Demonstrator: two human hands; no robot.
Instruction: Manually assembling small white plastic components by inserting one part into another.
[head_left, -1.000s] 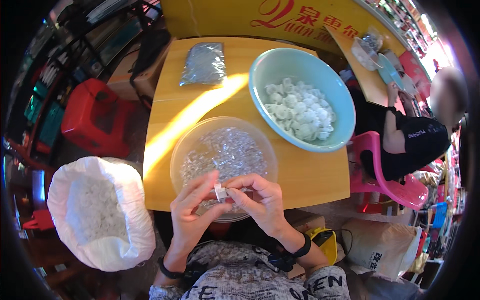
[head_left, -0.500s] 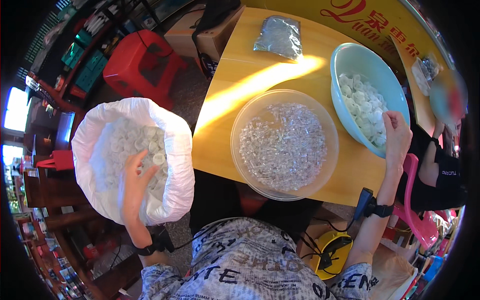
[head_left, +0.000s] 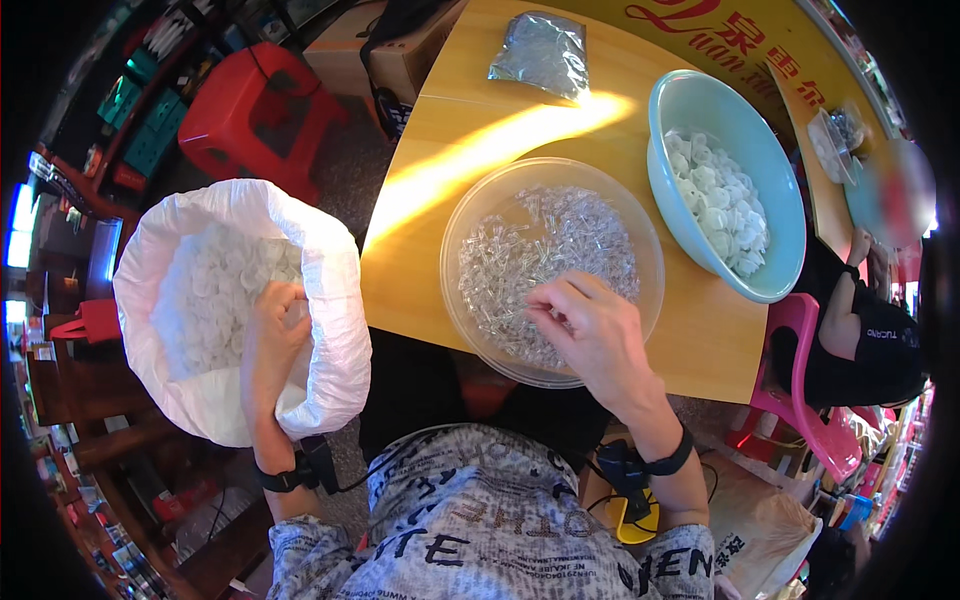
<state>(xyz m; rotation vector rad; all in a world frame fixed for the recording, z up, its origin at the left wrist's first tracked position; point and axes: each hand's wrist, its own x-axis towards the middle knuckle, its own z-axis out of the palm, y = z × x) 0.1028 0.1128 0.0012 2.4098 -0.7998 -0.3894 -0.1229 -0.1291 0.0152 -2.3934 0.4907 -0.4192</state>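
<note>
Table [head_left: 695, 325] of yellow wood carries most of the load, and the clear tub's near rim looks to reach past its edge; sliding the tub inward would make each dip steadier. White sack [head_left: 335, 330] sits just beside it on the left, mouth rolled open; keep that lip folded well back so the wrist enters without dragging. Pale blue basin [head_left: 720, 110], on the table to the right, holds a heap of white pieces [head_left: 720, 200], apart from both hands. Clear tub [head_left: 480, 205] stands between sack and basin (a silvery bag [head_left: 542, 53] lies beyond, out of the way).

Left hand [head_left: 275, 335] is inside the sack by its right lip, fingers curled over the whitish round pieces [head_left: 215, 300]; whether anything is caught in them I cannot tell. Taking one from the top layer should be easier than digging.

Right hand [head_left: 590, 335] hangs over the tub, thumb and forefinger drawn near each other; the pictures do not show whether a piece is between them. Smallest of all, the slim clear pieces [head_left: 500, 290] lie tangled in the tub. A light fingertip pinch on a loose one seems best, since a deeper grab would likely bring up several.
</note>
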